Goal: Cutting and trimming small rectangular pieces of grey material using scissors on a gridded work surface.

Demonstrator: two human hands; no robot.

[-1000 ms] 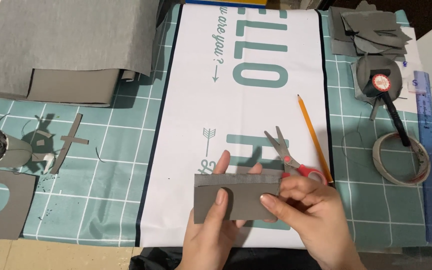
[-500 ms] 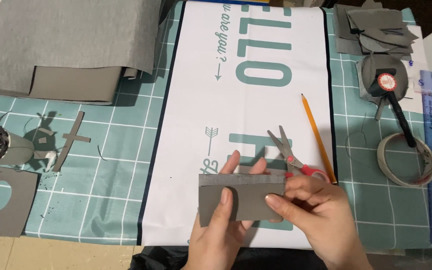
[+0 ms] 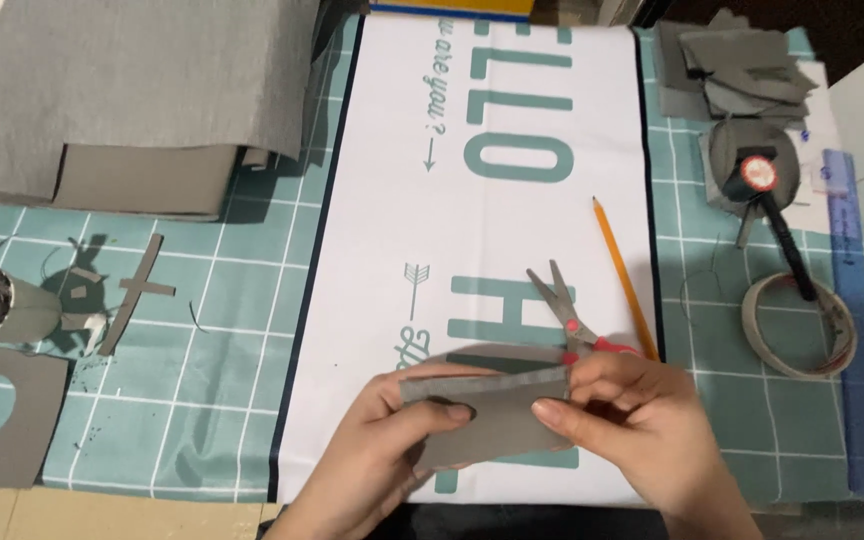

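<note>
Pinching a grey card piece (image 3: 492, 415) between both hands, left (image 3: 377, 460) and right (image 3: 642, 420)

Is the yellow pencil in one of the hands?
No, the yellow pencil lies on the white printed sheet, while the left hand and right hand hold a grey card piece.

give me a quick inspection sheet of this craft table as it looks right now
surface: teal gridded cutting mat with a white printed banner sheet laid over it
job's things: grey rectangular card piece pinched at its ends by left hand and right hand
clutter: red-handled scissors, yellow pencil, tape roll, blue ruler, grey card offcuts, grey card stack
fingers: both hands closed on the card
cables: nothing seen
surroundings: nothing seen
</note>
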